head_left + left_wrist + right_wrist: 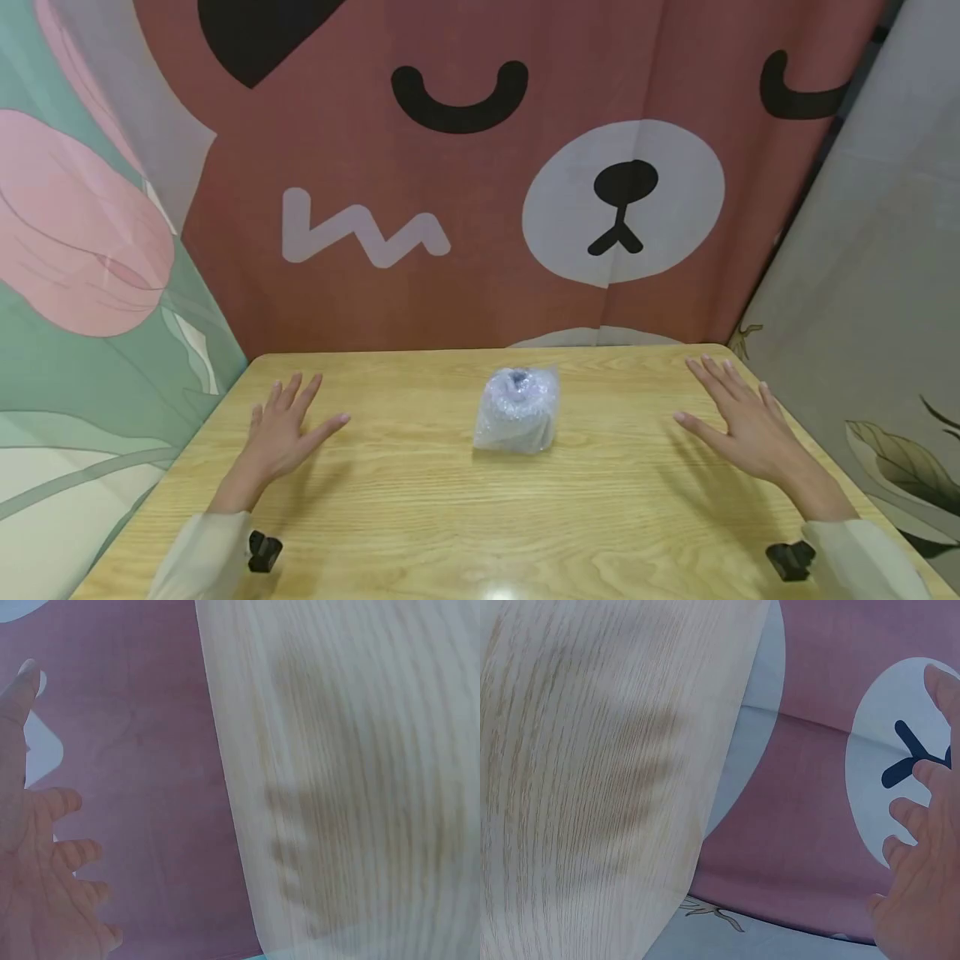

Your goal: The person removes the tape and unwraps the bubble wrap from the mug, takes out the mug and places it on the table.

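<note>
I'm on the head view first, and there's the table (420, 517), my landmark from here on. A clear plastic-wrapped package (517, 412) sits upright on the table's far half, about midway between its two sides. Over the table's left side I've got the left hand (277, 442), palm down, fingers fanned wide, thumb out toward the package, holding nothing. Over the table's right side, the right hand (753, 425) matches it: fingers stretched, thumb pointing inward, nothing in its grasp. Both are well apart from the package. Pale sleeves (206, 554) reach in over the table's near corners, with a small black gadget (265, 552) at each cuff. Behind the table hangs a reddish curtain (360, 308) with a sleepy bear face.

Over to the left wrist: I see that hand's thumb and fingers spaced apart, clear of the table's surface, a soft shadow (319, 847) falling on the wood.

Now the right wrist: fingers separated and free of any object, seen beyond the table's edge against the curtain, and another blurred shadow (649, 780) lies on the tabletop.
</note>
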The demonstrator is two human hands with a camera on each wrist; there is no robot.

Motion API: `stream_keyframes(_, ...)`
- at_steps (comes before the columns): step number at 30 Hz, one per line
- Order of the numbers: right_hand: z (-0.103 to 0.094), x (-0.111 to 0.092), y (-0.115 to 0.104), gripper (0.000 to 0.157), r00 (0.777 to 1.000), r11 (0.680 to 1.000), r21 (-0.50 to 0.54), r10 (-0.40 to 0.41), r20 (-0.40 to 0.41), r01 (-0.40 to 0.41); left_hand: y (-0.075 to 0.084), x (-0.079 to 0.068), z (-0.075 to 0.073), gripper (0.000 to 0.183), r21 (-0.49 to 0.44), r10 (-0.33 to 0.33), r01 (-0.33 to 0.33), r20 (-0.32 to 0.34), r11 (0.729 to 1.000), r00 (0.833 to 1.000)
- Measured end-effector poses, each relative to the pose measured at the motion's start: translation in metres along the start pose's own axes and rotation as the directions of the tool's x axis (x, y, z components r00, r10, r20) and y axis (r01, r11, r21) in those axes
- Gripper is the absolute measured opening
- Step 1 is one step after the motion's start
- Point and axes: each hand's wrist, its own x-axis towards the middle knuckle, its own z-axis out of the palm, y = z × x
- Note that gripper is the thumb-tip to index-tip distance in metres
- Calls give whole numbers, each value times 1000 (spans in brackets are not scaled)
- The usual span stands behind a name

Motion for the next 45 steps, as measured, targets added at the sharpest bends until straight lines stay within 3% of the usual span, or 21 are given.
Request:
stream_keyframes(8,-3,1,-3,79,1000,1000,19,12,-5,-12,7,7,0,87,-28,28,-29,-50,999,998)
stream_keyframes(19,-6,8,-13,80,998,998,53,-31,-53,34,9,12,1,82,-100,29,-41,-120,994,992)
stream_keyframes(31,-7,14,-26,80,992,993,101,-55,-116,66,19,20,3,78,-214,33,-74,-191,974,981)
stream_keyframes(39,-7,18,-33,80,987,979,186,-55,-154,83,23,22,5,72,-274,52,-129,-270,953,961)
stream_keyframes(45,-5,20,-40,80,987,966,250,-26,-156,65,37,22,4,64,-343,67,-181,-318,922,946)
